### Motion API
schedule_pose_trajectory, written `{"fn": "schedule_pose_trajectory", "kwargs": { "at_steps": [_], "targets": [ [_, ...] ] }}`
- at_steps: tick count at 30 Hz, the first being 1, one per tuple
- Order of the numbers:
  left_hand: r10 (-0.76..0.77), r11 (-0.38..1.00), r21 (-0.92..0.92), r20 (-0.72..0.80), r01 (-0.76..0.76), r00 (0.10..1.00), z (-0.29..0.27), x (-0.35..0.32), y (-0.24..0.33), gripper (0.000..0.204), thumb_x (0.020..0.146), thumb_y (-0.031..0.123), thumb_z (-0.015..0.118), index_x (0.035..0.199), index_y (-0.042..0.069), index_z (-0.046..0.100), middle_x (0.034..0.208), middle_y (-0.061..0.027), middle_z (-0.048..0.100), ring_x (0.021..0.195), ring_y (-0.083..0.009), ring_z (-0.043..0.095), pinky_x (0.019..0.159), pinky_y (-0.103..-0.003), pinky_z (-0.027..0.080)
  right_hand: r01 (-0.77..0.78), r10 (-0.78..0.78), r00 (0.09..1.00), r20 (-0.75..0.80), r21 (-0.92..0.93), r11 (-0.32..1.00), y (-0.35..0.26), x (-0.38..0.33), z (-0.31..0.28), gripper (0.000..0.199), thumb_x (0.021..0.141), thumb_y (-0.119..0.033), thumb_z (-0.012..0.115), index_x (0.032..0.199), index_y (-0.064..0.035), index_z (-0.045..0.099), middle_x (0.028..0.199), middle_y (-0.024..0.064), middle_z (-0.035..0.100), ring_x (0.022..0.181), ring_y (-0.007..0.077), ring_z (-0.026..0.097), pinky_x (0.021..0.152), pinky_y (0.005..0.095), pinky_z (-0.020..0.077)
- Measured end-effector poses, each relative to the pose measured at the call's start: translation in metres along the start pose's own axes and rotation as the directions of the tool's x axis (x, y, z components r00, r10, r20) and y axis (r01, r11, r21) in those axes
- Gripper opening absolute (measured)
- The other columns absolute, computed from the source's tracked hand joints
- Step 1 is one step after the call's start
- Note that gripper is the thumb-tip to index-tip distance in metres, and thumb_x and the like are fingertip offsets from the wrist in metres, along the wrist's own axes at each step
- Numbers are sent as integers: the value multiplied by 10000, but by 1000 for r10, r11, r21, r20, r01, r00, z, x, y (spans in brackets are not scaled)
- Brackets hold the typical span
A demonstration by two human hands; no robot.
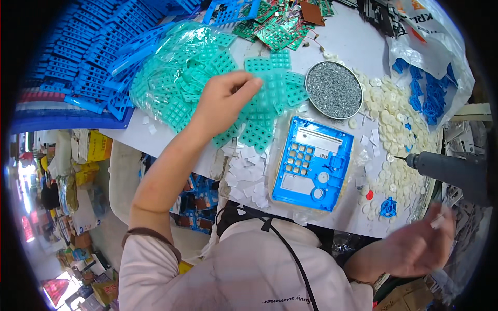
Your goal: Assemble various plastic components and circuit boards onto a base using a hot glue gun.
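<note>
My left hand (223, 101) reaches over a heap of teal rubber keypads (179, 78). Its thumb and fingers are closed at the edge of one keypad (272, 93) on the right side of the heap. At the lower right, my right hand (420, 243) is smeared by motion. A small white piece (438, 222) shows by its fingertips, but I cannot tell whether they grip it. In front of me lies a blue plastic housing (306, 179), open side up, with square key holes, a slot and round fittings.
A round dish of small metal screws (333, 89) stands behind the housing. White discs (397, 124) spread along the right, where an electric screwdriver (446, 168) juts in. Paper bits (249, 176) lie left of the housing. Blue frames (88, 57) and green circuit boards (282, 31) are piled farther back.
</note>
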State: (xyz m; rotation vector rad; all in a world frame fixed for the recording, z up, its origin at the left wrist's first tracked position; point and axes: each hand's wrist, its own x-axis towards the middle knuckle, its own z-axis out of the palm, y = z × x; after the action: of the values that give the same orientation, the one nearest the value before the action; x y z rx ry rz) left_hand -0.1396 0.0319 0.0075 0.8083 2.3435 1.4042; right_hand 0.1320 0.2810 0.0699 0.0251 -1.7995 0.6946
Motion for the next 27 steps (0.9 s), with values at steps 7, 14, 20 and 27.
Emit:
{"fn": "schedule_pose_trajectory", "kwargs": {
  "at_steps": [7,14,20,27],
  "targets": [
    [-226,583,-683,383,440,896,33,-64,21,346,1035,319,605,1105,-13,671,1019,-71,687,889,-147,640,773,-302,499,-794,506,527,682,183,580,18,-24,70,287,882,13,672,1168,28,667,1081,137,678,1030,208,641,919,312,499],
    [-71,378,-706,622,599,779,73,-116,23,284,1065,268,560,1186,29,656,1045,-42,658,883,-133,632,733,-303,516,-735,-10,493,870,423,529,33,-33,91,225,845,-86,771,1057,-39,716,1159,111,689,1028,282,646,869,367,514],
    [12,997,-73,153,-1,988,43,-117,4,202,931,13,615,1123,2,680,1052,-104,681,819,-149,625,697,-270,483,-282,82,331,940,15,959,22,-5,79,226,814,-108,757,1025,-66,690,906,96,689,868,325,659,760,418,530],
    [422,893,133,83,-430,903,60,-105,-3,216,837,39,726,1051,44,697,967,-103,667,819,-301,652,689,-396,528,-222,28,269,963,34,974,47,-26,128,212,845,-129,750,1041,-66,697,934,134,697,873,343,671,763,424,532]
  ]
}}
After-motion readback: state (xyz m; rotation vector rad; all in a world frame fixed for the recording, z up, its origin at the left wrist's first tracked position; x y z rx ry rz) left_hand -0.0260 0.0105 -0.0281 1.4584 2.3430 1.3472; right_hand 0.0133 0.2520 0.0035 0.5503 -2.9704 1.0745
